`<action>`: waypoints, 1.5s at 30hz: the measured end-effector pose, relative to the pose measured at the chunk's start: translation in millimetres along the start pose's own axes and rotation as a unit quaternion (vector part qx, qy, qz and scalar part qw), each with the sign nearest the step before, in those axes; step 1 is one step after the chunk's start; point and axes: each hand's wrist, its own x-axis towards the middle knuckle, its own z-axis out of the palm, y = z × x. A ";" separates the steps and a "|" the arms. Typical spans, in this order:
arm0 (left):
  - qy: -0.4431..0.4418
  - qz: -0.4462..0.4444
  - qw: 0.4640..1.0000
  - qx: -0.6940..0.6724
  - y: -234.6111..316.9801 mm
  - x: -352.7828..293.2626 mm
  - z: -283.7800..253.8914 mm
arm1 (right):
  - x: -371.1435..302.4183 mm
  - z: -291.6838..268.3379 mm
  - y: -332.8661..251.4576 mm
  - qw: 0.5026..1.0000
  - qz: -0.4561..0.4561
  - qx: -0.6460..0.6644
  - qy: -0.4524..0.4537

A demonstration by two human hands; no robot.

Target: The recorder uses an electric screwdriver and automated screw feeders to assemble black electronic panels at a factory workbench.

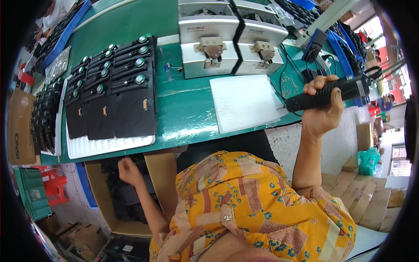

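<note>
My right hand (323, 105) is wrapped round a black electric screwdriver (347, 90), raised over the bench's right front edge. The tool lies nearly level, its thin bit pointing left above a white sheet (244, 105). My left hand (129, 171) is closed, low in front of the bench beside an open cardboard box (161, 177). What its fingers hold, if anything, is hidden. Black parts (131, 203) fill the box. On the bench at left, a white tray (109, 147) bears rows of flat black units (133, 111) with round, greenish-silver pieces at their far ends.
Two silver metal machines (209, 56) with latches stand at the back of the green bench (183, 126). More black units (46, 113) and a cardboard carton (21, 126) are at far left. Cables (290, 65) run behind the sheet. Cartons (362, 192) lie on the floor at right.
</note>
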 end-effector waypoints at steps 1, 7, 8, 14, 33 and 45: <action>0.044 -0.030 0.998 -0.021 40.7 -13.0 -30.5 | 3.2 -3.1 1.8 1.000 0.008 0.012 -0.004; -0.077 0.323 0.908 -0.257 209.2 -56.1 -94.9 | -8.1 -0.2 28.9 0.999 0.029 0.035 -0.015; -0.138 0.358 0.883 -0.270 239.1 -52.3 -91.4 | -10.5 0.5 33.3 0.999 0.016 0.025 -0.037; -0.367 0.501 0.759 -0.197 371.7 -34.5 6.5 | -16.8 -9.0 26.3 0.995 0.044 0.055 -0.075; -0.313 0.428 0.847 -0.044 346.8 -34.3 28.7 | 77.3 -24.9 26.8 0.960 -0.076 0.180 -0.198; -0.219 0.397 0.887 0.083 342.9 -19.1 38.2 | 97.3 -0.8 65.6 0.956 -0.091 0.124 -0.250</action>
